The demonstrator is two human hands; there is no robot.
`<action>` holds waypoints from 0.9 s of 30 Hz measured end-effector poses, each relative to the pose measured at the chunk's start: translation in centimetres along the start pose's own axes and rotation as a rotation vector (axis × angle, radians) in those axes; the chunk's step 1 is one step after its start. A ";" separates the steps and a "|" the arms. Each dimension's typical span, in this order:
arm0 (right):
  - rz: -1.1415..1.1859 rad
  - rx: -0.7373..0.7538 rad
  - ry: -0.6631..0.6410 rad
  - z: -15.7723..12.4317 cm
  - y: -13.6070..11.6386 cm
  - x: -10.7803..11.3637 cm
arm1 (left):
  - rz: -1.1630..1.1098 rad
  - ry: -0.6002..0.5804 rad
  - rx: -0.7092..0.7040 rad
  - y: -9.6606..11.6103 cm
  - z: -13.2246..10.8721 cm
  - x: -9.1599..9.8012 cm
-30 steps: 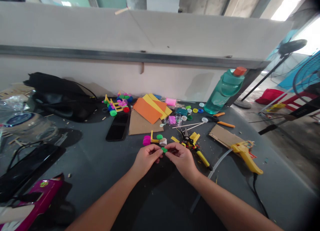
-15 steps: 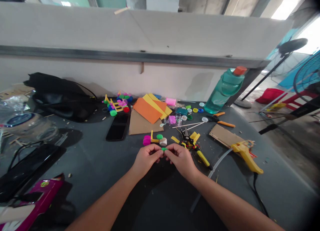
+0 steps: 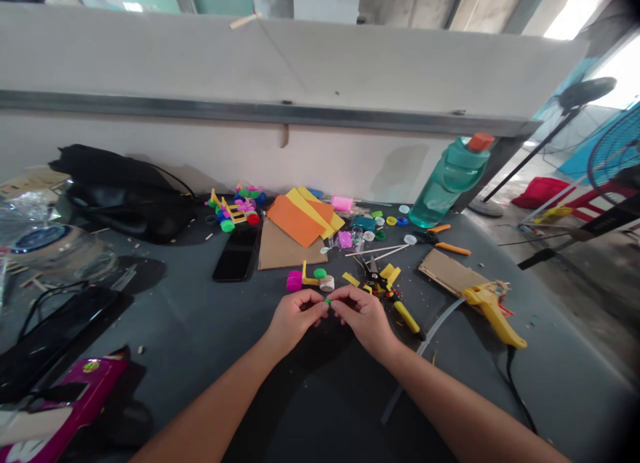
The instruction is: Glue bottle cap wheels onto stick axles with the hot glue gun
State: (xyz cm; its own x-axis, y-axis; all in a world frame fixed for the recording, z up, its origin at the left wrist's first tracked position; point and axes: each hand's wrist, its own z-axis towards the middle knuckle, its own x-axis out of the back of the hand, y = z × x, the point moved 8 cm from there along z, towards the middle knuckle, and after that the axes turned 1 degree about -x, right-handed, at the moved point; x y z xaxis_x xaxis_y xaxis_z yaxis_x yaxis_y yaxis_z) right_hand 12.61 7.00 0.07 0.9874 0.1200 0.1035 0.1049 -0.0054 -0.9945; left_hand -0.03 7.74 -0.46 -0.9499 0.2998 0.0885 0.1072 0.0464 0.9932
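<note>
Both hands sit close together at the middle of the bench, each narrowed to a fingertip pinch. Between the left hand [image 3: 295, 319] and the right hand [image 3: 364, 319] is a small green plastic piece [image 3: 329, 303], so covered by the fingers that its exact shape cannot be told. It looks light and stiff, and small enough to slip or spring away, so its rim, held between thumb and finger pads, seems the surest place to take it.

Just beyond the fingers lies a yellow craft-stick frame [image 3: 311, 282] with a pink cap [image 3: 295, 281] at one end, and a green cap [image 3: 320, 273] and a white cap [image 3: 327, 283] beside it. These parts look light enough to skid if knocked. Right of the right hand lie yellow-handled snips [image 3: 383, 286], close enough to catch a knuckle. Farther right, a yellow hot glue gun [image 3: 493, 323] rests against a cardboard strip [image 3: 447, 271], and a pale flexible tube [image 3: 440, 313] curves down beside the right forearm. Past the frame, orange foam sheets [image 3: 295, 221] lie on a cardboard sheet [image 3: 280, 249], with a black phone [image 3: 237, 253] to their left. The dark tabletop [image 3: 170, 376] extends beneath both forearms, giving the wrists room toward the person.
</note>
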 end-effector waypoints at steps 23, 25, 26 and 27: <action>0.008 -0.054 0.009 0.0 0.2 0.0 | -0.041 0.023 0.022 0.0 0.0 0.2; -0.004 -0.053 0.004 0.0 0.2 -0.1 | -0.021 0.006 0.013 -0.1 -0.1 0.1; -0.015 -0.048 0.004 0.0 0.2 -0.1 | -0.015 -0.002 0.009 -0.1 -0.1 0.0; -0.024 -0.043 0.005 0.0 0.2 -0.1 | -0.011 -0.006 0.006 -0.1 -0.1 0.0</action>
State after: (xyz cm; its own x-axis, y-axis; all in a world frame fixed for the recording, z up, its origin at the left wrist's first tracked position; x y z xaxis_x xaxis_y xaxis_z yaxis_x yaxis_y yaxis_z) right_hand 12.57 6.96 -0.16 0.9850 0.1157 0.1278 0.1338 -0.0454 -0.9900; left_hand -0.04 7.67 -0.58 -0.9492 0.3051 0.0766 0.0981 0.0556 0.9936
